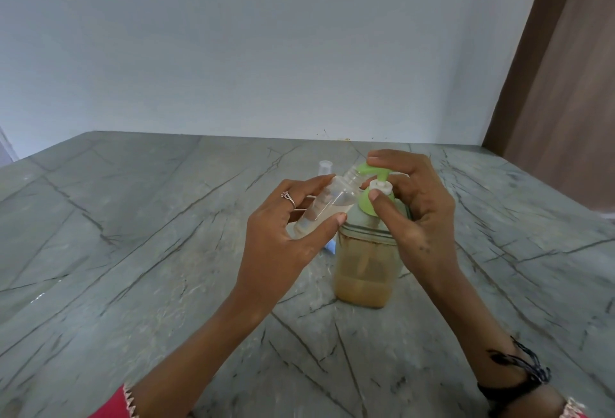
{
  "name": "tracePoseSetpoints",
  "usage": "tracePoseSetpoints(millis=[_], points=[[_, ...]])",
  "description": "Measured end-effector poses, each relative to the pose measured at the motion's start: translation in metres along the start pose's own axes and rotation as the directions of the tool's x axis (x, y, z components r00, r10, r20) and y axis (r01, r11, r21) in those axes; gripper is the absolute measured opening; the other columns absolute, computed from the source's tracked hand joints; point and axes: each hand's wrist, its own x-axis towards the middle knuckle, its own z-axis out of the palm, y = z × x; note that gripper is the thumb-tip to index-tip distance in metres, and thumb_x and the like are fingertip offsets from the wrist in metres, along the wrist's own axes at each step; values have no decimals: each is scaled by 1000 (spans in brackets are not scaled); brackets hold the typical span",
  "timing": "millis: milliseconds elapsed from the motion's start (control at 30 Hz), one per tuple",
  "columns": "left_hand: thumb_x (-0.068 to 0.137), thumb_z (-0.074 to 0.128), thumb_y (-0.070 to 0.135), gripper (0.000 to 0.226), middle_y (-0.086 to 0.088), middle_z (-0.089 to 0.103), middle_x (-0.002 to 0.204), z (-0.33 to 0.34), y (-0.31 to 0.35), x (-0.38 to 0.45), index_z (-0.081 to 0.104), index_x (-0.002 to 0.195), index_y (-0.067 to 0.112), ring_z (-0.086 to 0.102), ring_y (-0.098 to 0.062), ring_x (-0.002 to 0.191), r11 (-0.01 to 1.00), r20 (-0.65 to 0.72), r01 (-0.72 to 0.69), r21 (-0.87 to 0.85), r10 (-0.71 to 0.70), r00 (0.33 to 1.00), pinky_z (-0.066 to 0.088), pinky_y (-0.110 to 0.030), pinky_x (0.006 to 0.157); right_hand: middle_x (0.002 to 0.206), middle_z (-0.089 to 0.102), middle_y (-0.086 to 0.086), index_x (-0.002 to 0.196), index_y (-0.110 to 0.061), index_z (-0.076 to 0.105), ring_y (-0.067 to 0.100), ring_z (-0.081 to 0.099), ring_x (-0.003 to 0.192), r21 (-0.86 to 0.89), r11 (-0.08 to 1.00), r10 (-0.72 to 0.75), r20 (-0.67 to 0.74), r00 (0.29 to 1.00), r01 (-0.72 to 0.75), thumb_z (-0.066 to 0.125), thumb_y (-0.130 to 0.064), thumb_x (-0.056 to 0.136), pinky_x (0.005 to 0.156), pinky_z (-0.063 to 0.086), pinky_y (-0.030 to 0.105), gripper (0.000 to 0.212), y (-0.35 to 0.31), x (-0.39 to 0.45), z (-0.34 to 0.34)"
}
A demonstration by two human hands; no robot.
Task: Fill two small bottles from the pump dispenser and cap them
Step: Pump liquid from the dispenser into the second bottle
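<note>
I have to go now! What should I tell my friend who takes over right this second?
Left hand holds a small bottle tilted, mouth at the green pump spout. Right hand rests on the pump head of the dispenser. The bottle has a little liquid and no cap. Another clear item stands behind; what it is I cannot tell. Left: finish filling, cap, do the second.

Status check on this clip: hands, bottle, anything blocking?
Left hand grips small bottle, tilted, mouth at green spout. Right hand on pump dispenser, fingers on the head. Some liquid in bottle. Nothing blocking.
</note>
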Motion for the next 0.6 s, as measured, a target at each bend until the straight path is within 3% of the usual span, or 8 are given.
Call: tracePoseSetpoints(millis=[133,367,500,600], points=[[76,63,36,41,12,62,102,-1,1,-1,57,114,22,61,0,93,1000,1,5,-9,-5,1000,48,-7,75,104,61,2,101,-25,61,16,65,97,3,1000,3,-29,1000,-3,56,-9,83,82,54,27,24,-4,1,3],[76,64,35,41,9,63,101,-1,1,0,58,114,22,61,-1,92,1000,1,4,1,-4,1000,49,-9,75,97,62,5,98,-27,59,21,66,92,2,1000,18,-53,998,-18,58,-7,80,78,57,33,26,-7,4,4],[76,64,37,41,8,64,101,-1,1,1,58,114,22,62,-2,92,1000,0,10,-3,-10,1000,49,-10,75,106,61,2,106,-21,59,14,64,98,3,1000,4,-40,999,-4,56,-10,84,82,53,26,25,-5,0,4],[76,63,37,41,7,64,102,-2,0,1,58,115,23,62,-4,93,1000,7,3,-1,-3,1000,49,-10,75,116,58,0,114,-18,57,18,62,106,9,1000,24,-13,1000,-24,54,-11,86,86,54,32,29,-2,-3,2]])
